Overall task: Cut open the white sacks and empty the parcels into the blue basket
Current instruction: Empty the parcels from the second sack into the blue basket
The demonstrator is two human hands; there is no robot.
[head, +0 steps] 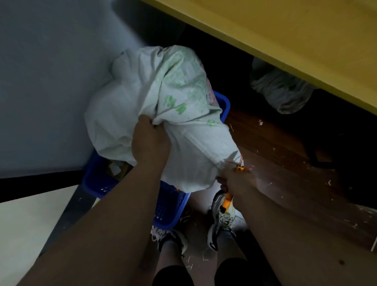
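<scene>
A full white sack (160,96) with green print rests on top of the blue basket (99,180), covering most of it. My left hand (149,142) grips a bunch of the sack's fabric near its middle. My right hand (233,179) holds an orange utility knife (228,200), its tip at the tied lower corner of the sack by a red string (232,162). Inside the basket a bit of a brown parcel (116,169) shows under the sack.
A second white sack (282,90) lies under the yellow table (286,32) at the right. A grey wall stands at the left. My feet in white trainers (222,218) stand just behind the basket on a wooden floor littered with cut threads.
</scene>
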